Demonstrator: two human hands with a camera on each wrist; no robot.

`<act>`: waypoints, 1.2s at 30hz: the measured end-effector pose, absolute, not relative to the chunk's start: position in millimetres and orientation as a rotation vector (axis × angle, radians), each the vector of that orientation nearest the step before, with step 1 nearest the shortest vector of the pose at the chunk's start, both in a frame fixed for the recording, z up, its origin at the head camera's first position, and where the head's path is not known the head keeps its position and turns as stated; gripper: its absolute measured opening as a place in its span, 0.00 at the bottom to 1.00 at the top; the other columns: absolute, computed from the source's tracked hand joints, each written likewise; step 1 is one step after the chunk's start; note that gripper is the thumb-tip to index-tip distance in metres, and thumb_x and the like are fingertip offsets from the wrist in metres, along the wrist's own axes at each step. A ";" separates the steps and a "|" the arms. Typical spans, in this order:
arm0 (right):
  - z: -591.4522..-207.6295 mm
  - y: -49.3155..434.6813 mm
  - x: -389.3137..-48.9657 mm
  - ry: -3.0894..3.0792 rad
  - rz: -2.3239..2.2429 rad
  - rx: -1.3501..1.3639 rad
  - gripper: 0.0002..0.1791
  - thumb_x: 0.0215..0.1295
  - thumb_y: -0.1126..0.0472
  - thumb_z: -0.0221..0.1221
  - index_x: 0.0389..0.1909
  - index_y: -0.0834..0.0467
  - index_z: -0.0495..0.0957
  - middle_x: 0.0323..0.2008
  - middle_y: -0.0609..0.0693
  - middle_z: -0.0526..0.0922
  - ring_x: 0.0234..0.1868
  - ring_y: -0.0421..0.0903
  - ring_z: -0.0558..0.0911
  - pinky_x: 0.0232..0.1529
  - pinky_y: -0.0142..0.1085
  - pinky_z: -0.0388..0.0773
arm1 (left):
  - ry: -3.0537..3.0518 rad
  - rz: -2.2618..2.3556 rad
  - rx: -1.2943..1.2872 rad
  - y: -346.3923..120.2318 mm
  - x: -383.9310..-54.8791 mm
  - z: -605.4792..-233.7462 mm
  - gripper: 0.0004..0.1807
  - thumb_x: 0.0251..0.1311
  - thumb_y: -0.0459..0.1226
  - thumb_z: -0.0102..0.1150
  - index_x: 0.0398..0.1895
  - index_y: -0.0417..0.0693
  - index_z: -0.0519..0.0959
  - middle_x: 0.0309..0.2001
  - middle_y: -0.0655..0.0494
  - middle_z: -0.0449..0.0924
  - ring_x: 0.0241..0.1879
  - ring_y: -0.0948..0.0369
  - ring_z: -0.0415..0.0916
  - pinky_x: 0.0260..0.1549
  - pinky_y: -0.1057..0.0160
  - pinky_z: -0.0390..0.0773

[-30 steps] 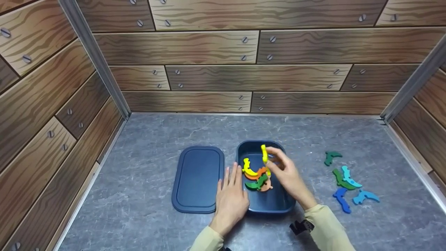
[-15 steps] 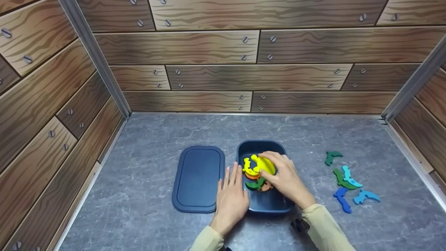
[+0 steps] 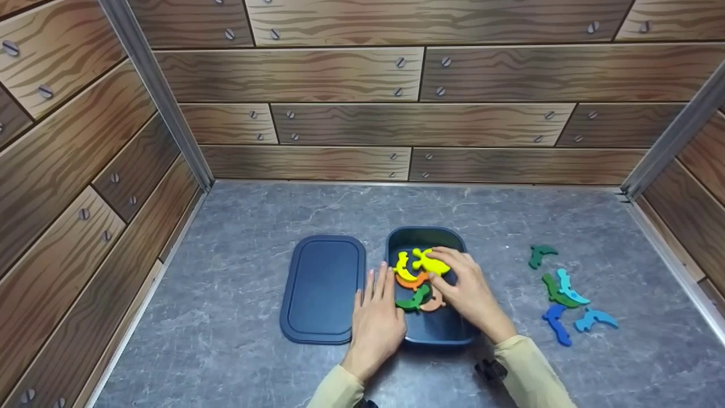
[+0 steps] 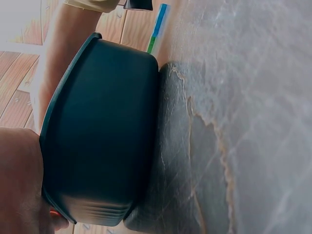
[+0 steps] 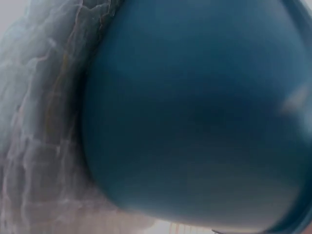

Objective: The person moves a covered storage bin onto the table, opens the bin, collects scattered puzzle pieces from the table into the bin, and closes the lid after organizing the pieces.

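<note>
In the head view, my right hand [image 3: 465, 283] reaches into a dark blue plastic box [image 3: 433, 334] and pinches a yellow animal-shaped toy piece [image 3: 430, 262] low over the others. Beneath and beside it lie a curved yellow piece [image 3: 402, 269], an orange one [image 3: 412, 281], a green one [image 3: 416, 299] and a peach one [image 3: 433, 301]. My left hand [image 3: 378, 326] rests along the box's left rim with its fingers straight. The left wrist view shows the box's outer wall [image 4: 102, 126] beside that hand; the right wrist view is filled mostly by the box wall [image 5: 195, 117].
A dark blue lid [image 3: 324, 289] lies flat left of the box. To the right on the grey marbled table [image 3: 243, 226] are several loose pieces: dark green [image 3: 541, 255], green [image 3: 552, 292], turquoise [image 3: 569, 288], blue [image 3: 558, 324] and light blue [image 3: 595, 320]. Wood-patterned walls enclose the table.
My right hand has lowered the yellow piece into the box and turned it from upright to nearly flat. The green and curved yellow pieces have shifted slightly. My left hand stays in place.
</note>
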State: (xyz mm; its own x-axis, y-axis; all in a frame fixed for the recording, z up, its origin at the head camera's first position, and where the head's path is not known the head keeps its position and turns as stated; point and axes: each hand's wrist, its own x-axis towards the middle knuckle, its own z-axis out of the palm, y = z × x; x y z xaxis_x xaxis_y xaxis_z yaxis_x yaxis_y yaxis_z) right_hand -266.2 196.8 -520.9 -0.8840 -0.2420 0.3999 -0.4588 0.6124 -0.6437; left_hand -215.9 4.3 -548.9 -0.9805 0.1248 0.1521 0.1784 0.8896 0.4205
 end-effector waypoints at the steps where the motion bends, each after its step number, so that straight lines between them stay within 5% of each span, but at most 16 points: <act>1: -520.8 198.4 -266.3 -2.552 1.156 0.567 0.20 0.63 0.61 0.65 0.57 0.56 0.81 0.60 0.51 0.77 0.57 0.53 0.73 0.56 0.52 0.67 | -2.932 -0.674 -0.239 4.4 -216.3 -549.0 0.36 0.67 0.39 0.48 0.78 0.48 0.54 0.79 0.57 0.44 0.76 0.51 0.43 0.67 0.41 0.55; 28: -519.5 250.8 -271.2 -2.504 1.077 0.422 0.16 0.66 0.71 0.58 0.53 0.62 0.81 0.57 0.58 0.78 0.59 0.58 0.73 0.61 0.57 0.64 | -2.940 -0.714 -0.233 4.6 -215.4 -549.6 0.37 0.66 0.38 0.47 0.78 0.48 0.53 0.79 0.57 0.43 0.76 0.52 0.42 0.68 0.41 0.53; 36: -516.4 274.6 -276.8 -2.534 0.982 0.383 0.16 0.66 0.70 0.58 0.54 0.63 0.80 0.59 0.61 0.77 0.56 0.61 0.72 0.54 0.57 0.67 | -2.914 -0.715 -0.245 3.8 -215.1 -549.6 0.36 0.65 0.38 0.48 0.78 0.47 0.54 0.78 0.56 0.45 0.76 0.52 0.43 0.67 0.41 0.55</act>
